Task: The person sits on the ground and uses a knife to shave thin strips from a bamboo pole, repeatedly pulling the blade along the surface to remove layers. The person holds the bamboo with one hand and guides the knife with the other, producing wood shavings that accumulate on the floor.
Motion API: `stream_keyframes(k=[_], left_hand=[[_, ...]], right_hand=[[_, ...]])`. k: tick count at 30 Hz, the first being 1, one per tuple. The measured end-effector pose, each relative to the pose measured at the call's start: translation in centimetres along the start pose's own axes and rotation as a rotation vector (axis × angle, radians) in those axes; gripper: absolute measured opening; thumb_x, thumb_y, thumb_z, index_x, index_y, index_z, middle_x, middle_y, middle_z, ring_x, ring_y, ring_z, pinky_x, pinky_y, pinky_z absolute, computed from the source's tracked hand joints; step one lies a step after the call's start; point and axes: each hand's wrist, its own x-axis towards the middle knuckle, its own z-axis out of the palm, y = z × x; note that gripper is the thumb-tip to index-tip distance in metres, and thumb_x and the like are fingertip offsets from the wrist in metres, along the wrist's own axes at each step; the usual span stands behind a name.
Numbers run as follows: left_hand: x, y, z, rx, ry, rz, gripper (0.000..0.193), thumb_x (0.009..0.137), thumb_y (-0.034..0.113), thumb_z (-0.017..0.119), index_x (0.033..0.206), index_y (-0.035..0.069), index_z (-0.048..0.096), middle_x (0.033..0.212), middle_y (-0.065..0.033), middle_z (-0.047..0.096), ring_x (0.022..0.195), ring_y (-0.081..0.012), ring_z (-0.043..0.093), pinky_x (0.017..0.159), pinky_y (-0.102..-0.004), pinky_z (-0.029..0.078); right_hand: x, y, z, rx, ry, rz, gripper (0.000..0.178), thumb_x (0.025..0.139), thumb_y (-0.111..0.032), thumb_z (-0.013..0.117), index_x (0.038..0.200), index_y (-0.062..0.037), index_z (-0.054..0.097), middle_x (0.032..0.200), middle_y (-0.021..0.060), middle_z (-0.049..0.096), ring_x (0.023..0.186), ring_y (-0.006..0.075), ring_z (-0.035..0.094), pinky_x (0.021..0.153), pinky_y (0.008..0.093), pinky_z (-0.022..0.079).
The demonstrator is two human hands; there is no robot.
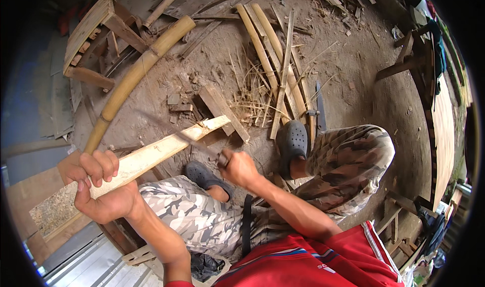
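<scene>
A long, pale strip of split wood (151, 158), possibly bamboo, slants from the lower left toward the middle. My left hand (103, 186) is closed around its near part, fingers curled over the far edge. The strip's far end is split and ragged, over a wooden block (217, 105) on the ground. In my closed right hand (240, 169) is the dark handle of a long knife (194, 142). Its thin blade is smeared by motion and crosses above the strip, pointing up and left. Whether the blade touches the strip, I cannot tell.
A thick bamboo pole (134, 77) leans beside a wooden stool (88, 32) at far left. Split bamboo lengths (265, 49) and shavings (250, 102) lie ahead on the dirt. A saw-like blade (320, 105) lies near my right shoe (292, 145). A wooden bench (440, 135) stands right.
</scene>
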Motion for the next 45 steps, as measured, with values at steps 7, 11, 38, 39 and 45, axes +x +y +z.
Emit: stream_keyframes(k=[7,11,38,39,45], left_hand=[[-0.8,0.4,-0.5,0.014,0.008,-0.004,0.013,0.084,0.019,0.044,0.077,0.014,0.034,0.064,0.0003,0.034,0.054,-0.0097,0.031,0.052,-0.025,0.028],[-0.4,0.2,0.2,-0.02,-0.091,-0.016,0.019,0.086,0.021,0.045,0.078,0.015,0.03,0.066,0.0002,0.033,0.056,-0.0104,0.029,0.056,-0.0269,0.026],[0.3,0.1,-1.2,0.017,0.067,0.007,0.012,0.083,0.02,0.043,0.076,0.014,0.035,0.061,-0.0002,0.032,0.05,-0.0099,0.029,0.05,-0.0265,0.027],[0.3,0.0,-1.3,0.01,0.049,0.009,0.012,0.083,0.02,0.043,0.075,0.014,0.036,0.061,-0.0001,0.032,0.05,-0.0099,0.029,0.051,-0.0265,0.027],[0.9,-0.5,-2.2,0.049,0.066,0.052,0.013,0.083,0.02,0.042,0.074,0.014,0.035,0.06,0.0005,0.031,0.05,-0.0101,0.028,0.05,-0.0267,0.026]], right_hand=[[-1.6,-0.1,0.0,-0.058,0.004,0.063,0.025,0.082,-0.02,0.062,0.091,0.0025,0.066,0.083,0.031,0.067,0.082,0.0467,0.067,0.076,0.0537,0.054],[-0.6,-0.5,-1.5,0.288,-0.231,0.247,0.031,0.08,-0.026,0.067,0.083,0.0054,0.066,0.08,0.0317,0.067,0.08,0.046,0.068,0.074,0.051,0.054],[2.4,4.7,1.4,-0.061,0.046,0.121,0.022,0.083,-0.021,0.063,0.09,-0.0011,0.065,0.075,0.025,0.068,0.074,0.0434,0.068,0.072,0.0509,0.055],[3.3,5.6,1.0,-0.094,0.078,0.16,0.022,0.082,-0.021,0.063,0.09,-0.0007,0.065,0.076,0.0258,0.068,0.077,0.0439,0.068,0.073,0.0507,0.055],[-2.6,-1.6,0.3,-0.066,0.09,-0.095,0.021,0.081,-0.02,0.063,0.09,-0.002,0.066,0.074,0.0258,0.067,0.078,0.044,0.068,0.073,0.051,0.055]])
